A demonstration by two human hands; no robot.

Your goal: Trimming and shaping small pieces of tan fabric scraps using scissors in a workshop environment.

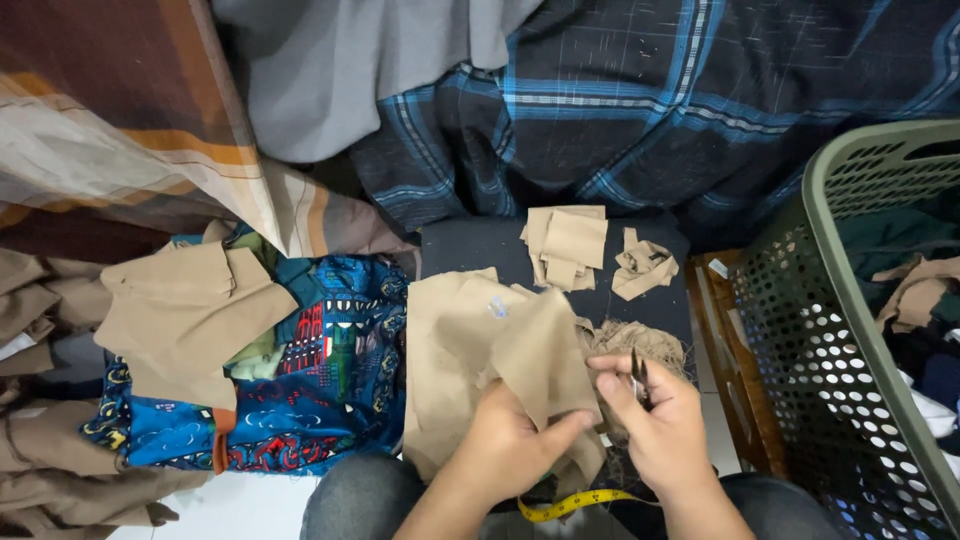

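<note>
1. We are holding a tan fabric piece (500,350) over our lap, and the step in hand looks like trimming loose threads along its right edge.
2. Our left hand (510,445) is gripping the lower part of the cloth, fingers curled into the fabric and thumb stretching toward the right, so the hand is closed on the cloth and is keeping it taut.
3. Our right hand (655,420) is pinching a small pair of thread snips (638,378), the dark blades pointing up just beside the fabric edge; the fingers are narrowed around the tool.
4. A tangle of cut threads (640,340) is lying just behind the right hand, touching the tan cloth.
5. Smaller folded tan pieces (565,245) are resting on a dark cushion (470,250) beyond the work, with another crumpled piece (645,268) beside them.
6. A yellow tape measure (570,503) is curling across our lap beneath both hands.
7. A green laundry basket (850,200) is standing to our right with clothes in it; blue patterned cloth (340,350) and more tan garments (180,310) are piling up on the left.
8. By our judgement, the next move is calling for a steady pull from the left hand, so that the snips meet only the stray threads and not the seam itself.
</note>
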